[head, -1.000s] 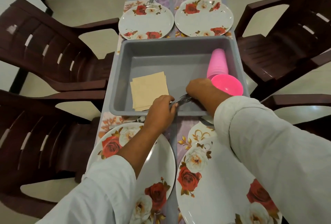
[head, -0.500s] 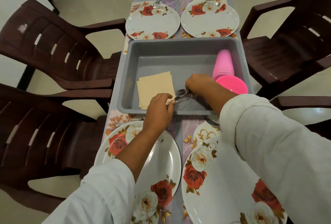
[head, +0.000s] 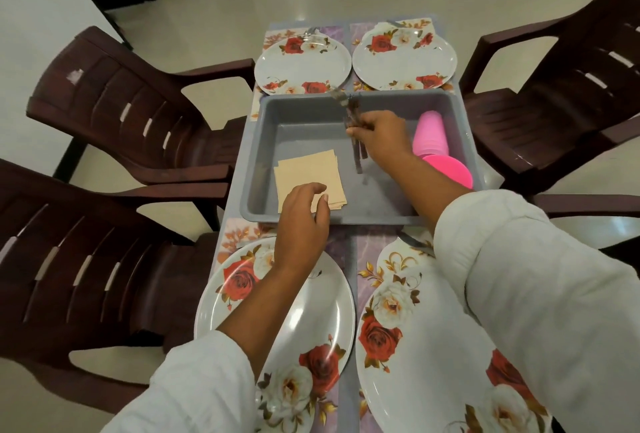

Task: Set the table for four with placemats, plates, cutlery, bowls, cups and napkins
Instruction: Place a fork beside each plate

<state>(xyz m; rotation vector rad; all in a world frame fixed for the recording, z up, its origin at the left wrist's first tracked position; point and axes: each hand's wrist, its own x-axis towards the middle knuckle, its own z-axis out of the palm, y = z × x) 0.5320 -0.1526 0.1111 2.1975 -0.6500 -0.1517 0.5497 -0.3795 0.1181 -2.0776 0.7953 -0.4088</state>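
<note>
My right hand [head: 379, 136] grips a bundle of forks [head: 351, 120], lifted above the grey tub [head: 301, 101] with the tines pointing away from me. My left hand [head: 304, 216] hovers over the tub's near rim with its fingers loosely curled and holding nothing, just over a stack of beige napkins [head: 308, 171]. Stacked pink cups [head: 431, 134] and a pink bowl [head: 450, 171] lie at the tub's right side. Floral plates sit on placemats: two near me [head: 311, 314] [head: 415, 346] and two at the far end [head: 301, 67] [head: 403, 60].
Dark brown plastic chairs stand on both sides of the narrow table: two on the left [head: 114, 103] [head: 69, 259], one on the right [head: 571, 86]. A piece of cutlery [head: 415, 243] lies by the near right plate. More cutlery rests at the top of the far plates.
My right hand has lifted the forks up out of the tub and toward the far end. My left hand has let go of them and drawn back over the napkins.
</note>
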